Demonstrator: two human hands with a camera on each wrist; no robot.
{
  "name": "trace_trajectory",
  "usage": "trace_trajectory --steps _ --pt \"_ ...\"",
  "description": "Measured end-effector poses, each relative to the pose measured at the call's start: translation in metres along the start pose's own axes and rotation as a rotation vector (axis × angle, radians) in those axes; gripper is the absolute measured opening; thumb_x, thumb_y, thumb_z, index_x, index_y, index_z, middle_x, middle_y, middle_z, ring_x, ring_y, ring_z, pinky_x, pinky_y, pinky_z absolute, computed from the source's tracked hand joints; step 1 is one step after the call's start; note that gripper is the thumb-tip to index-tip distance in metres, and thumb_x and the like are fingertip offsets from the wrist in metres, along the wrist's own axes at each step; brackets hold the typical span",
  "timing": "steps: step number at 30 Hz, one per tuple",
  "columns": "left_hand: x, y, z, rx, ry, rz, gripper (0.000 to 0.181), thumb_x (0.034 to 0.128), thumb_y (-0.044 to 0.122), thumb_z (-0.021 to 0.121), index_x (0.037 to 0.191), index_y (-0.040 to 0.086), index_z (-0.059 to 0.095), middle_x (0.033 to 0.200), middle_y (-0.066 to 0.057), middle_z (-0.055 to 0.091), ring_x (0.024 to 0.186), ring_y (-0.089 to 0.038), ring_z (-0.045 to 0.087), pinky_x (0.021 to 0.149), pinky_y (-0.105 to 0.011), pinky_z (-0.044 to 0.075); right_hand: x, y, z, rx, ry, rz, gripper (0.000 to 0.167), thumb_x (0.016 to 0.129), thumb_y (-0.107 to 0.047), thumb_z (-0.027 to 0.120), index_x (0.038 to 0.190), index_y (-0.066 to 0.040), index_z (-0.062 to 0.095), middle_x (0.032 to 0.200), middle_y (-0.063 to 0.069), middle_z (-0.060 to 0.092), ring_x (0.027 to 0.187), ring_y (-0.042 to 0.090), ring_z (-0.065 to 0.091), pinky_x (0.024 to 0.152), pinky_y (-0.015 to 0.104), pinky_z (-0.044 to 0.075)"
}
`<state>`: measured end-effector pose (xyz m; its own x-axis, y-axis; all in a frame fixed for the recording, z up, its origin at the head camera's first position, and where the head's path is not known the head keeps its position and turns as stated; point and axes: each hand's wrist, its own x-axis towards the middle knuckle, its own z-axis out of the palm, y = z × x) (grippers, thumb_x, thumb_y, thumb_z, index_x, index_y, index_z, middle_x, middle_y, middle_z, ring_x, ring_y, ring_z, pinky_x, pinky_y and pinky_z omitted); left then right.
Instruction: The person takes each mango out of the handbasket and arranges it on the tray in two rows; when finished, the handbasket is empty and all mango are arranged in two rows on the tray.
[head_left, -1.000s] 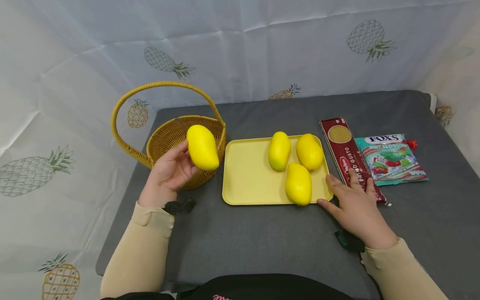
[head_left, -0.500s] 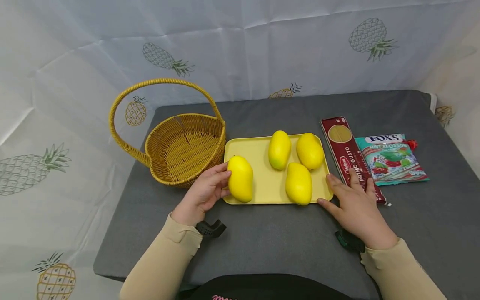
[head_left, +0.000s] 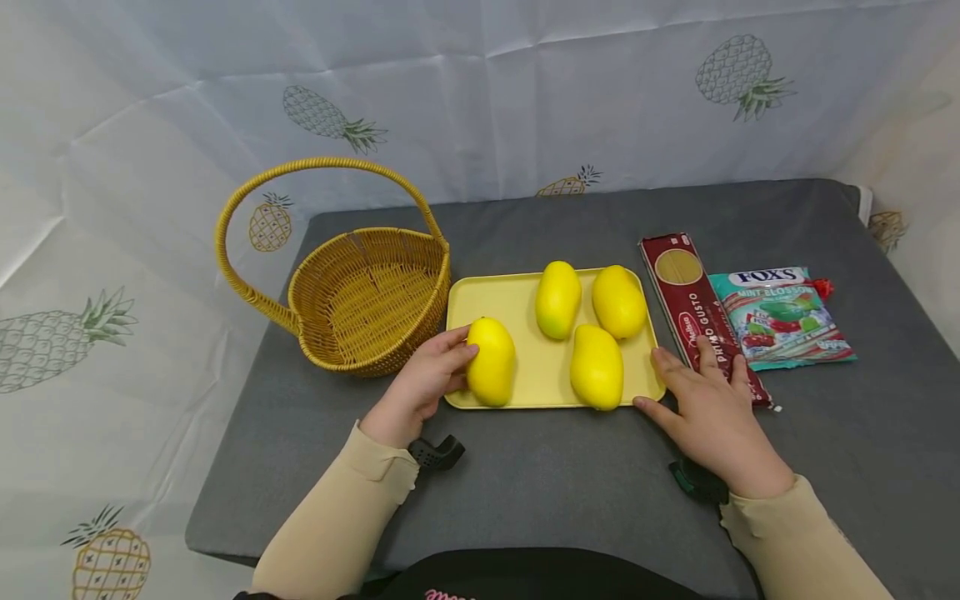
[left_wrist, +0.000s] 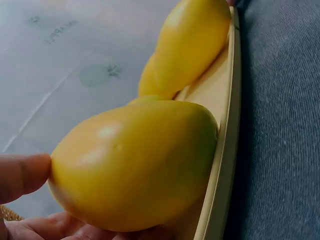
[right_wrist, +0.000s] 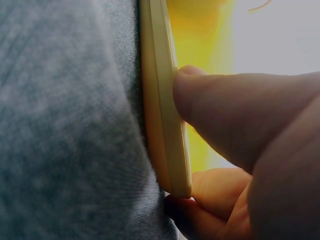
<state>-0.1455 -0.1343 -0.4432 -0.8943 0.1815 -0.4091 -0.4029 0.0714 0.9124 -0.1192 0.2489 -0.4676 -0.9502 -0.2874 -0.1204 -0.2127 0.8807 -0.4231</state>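
My left hand (head_left: 427, 377) holds a yellow mango (head_left: 491, 362) at the left end of the yellow tray (head_left: 537, 392). In the left wrist view the thumb touches one end of this mango (left_wrist: 135, 165) and the fingers lie beneath it, partly hidden. On the tray's right half sit three other mangoes: one at the back (head_left: 558, 300), one at the back right (head_left: 618, 302), one at the front (head_left: 597, 367). My right hand (head_left: 716, 417) is spread out, its thumb and a finger touching the tray's right corner, other fingers lying over a dark red Primo Gusto pack (head_left: 686, 287).
A woven basket (head_left: 375, 317) with a tall arched handle stands left of the tray, its bottom visible. Right of the red pack lies a teal Fox's candy bag (head_left: 787, 325). A white pineapple-print cloth (head_left: 510, 108) hangs behind the grey table (head_left: 540, 475).
My left hand has carried the mango from above the basket rightward and down to the tray's left end, shifting slightly further right since the middle frame. The right hand has stayed put.
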Motion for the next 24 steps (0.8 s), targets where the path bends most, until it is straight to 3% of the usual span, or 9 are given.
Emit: trace_trajectory --steps 7,13,19,21,24 --pt "0.001 0.003 0.006 0.103 0.102 -0.034 0.053 0.1159 0.018 0.056 0.165 0.004 0.042 0.155 -0.024 0.059 0.130 -0.033 0.064 0.101 -0.042 0.058 -0.001 0.001 0.000 -0.017 -0.001 0.005 0.093 0.104 -0.057 0.072 0.167 0.004 0.041 0.169 0.031 0.042 0.165 0.063 -0.002 0.120 0.084 -0.023" --pt "0.002 0.006 0.013 0.299 0.169 -0.044 0.053 0.1160 0.026 0.058 0.165 0.009 0.048 0.154 -0.017 0.058 0.130 -0.032 0.062 0.102 -0.046 0.059 -0.002 0.001 0.000 -0.018 -0.002 0.007 0.093 0.104 -0.057 0.072 0.167 0.004 0.041 0.169 0.031 0.042 0.165 0.063 -0.002 0.120 0.084 -0.022" --pt "0.001 0.007 0.016 0.592 0.236 0.034 0.054 0.1174 0.031 0.053 0.168 0.013 0.046 0.154 -0.020 0.063 0.136 -0.036 0.064 0.112 -0.055 0.054 -0.003 -0.001 0.000 -0.007 0.011 -0.002 0.091 0.103 -0.053 0.075 0.166 0.004 0.042 0.169 0.030 0.044 0.165 0.064 0.002 0.121 0.085 -0.019" --pt "0.003 0.003 0.014 0.645 0.251 0.074 0.055 0.1178 0.033 0.052 0.168 0.013 0.046 0.154 -0.022 0.063 0.137 -0.037 0.064 0.113 -0.054 0.053 -0.003 -0.002 0.000 -0.006 0.010 -0.003 0.091 0.103 -0.053 0.075 0.166 0.004 0.042 0.169 0.030 0.044 0.165 0.063 0.001 0.121 0.085 -0.019" --pt "0.001 0.003 0.015 0.676 0.267 0.088 0.055 0.1184 0.032 0.051 0.169 0.013 0.045 0.156 -0.021 0.062 0.139 -0.037 0.063 0.116 -0.055 0.052 -0.001 -0.002 0.000 -0.006 0.001 0.001 0.092 0.103 -0.054 0.074 0.167 0.003 0.041 0.169 0.030 0.043 0.165 0.063 0.000 0.122 0.084 -0.020"
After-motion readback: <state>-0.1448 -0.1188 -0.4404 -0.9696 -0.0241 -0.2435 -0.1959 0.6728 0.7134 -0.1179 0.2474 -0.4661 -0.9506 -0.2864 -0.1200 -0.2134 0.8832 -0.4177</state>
